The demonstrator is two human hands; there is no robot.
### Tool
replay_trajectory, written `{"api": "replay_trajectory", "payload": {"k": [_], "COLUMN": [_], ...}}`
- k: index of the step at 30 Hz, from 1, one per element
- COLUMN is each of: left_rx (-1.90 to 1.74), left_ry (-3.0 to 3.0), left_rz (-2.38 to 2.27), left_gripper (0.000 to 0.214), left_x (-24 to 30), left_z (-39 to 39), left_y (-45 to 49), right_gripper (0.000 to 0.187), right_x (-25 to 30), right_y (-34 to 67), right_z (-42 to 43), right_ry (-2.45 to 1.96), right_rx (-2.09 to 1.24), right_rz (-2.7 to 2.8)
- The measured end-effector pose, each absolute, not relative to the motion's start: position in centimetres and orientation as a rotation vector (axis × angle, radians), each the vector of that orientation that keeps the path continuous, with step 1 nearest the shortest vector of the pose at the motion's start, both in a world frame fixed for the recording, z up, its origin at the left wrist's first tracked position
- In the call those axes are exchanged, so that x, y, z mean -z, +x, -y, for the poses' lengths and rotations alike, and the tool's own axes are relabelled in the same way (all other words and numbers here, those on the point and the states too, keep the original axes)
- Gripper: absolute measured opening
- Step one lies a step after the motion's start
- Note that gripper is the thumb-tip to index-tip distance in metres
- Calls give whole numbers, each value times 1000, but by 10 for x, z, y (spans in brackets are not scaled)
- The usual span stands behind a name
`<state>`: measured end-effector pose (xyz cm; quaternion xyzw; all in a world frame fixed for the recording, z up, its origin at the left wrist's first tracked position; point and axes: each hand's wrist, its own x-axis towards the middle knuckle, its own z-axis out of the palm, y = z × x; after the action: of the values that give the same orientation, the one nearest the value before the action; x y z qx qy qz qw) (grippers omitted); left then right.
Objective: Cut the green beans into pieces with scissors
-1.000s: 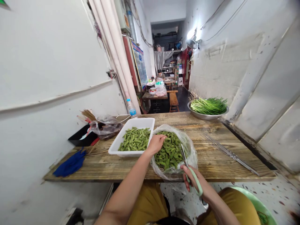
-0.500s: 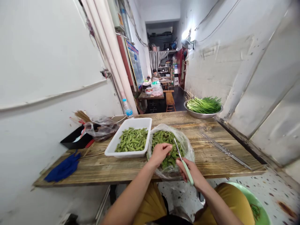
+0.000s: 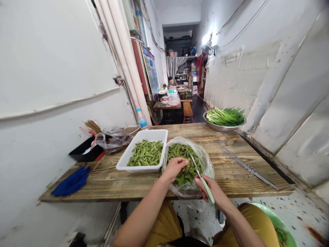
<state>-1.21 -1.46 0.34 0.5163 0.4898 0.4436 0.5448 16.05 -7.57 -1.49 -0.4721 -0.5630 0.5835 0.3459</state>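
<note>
Over a clear plastic bag (image 3: 209, 168) of green edamame pods (image 3: 181, 151), my left hand (image 3: 176, 168) has its thumb and fingertips pinched together. Anything in that pinch blends with the pods behind it. My right hand (image 3: 210, 188) grips scissors (image 3: 205, 187) with pale green handles, at the bag's near right side. Their metal blades point up and away over the pods, close to my left fingertips; I cannot tell how far apart the blades are. Left of the bag stands a white plastic tub (image 3: 142, 168) holding more pods.
On the wooden table (image 3: 123, 185) lie metal skewers (image 3: 248, 168) at right and a blue cloth (image 3: 70, 181) at left. A metal bowl (image 3: 224, 128) of long green stalks, a water bottle (image 3: 142, 120) and a black box (image 3: 86, 151) stand farther back. A green basin (image 3: 288, 226) is below right.
The whole view has shifted slightly to the right. Both hands keep nearly the same pose over the bag, the scissors still in the right one.
</note>
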Motion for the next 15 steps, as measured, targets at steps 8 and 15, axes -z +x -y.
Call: {"api": "replay_trajectory", "payload": {"k": [8, 15], "left_rx": [-1308, -1350], "left_ry": [609, 586], "left_rz": [-984, -960], "left_gripper": [30, 23], "left_x": [-1, -2], "left_z": [16, 21], "left_y": [4, 10], "right_gripper": [43, 42], "right_x": [19, 8], "right_y": [153, 148], "right_z": [82, 83], "right_ry": [-1220, -1163], "right_rx": [-1575, -1536], "right_rz": [1339, 1414]}}
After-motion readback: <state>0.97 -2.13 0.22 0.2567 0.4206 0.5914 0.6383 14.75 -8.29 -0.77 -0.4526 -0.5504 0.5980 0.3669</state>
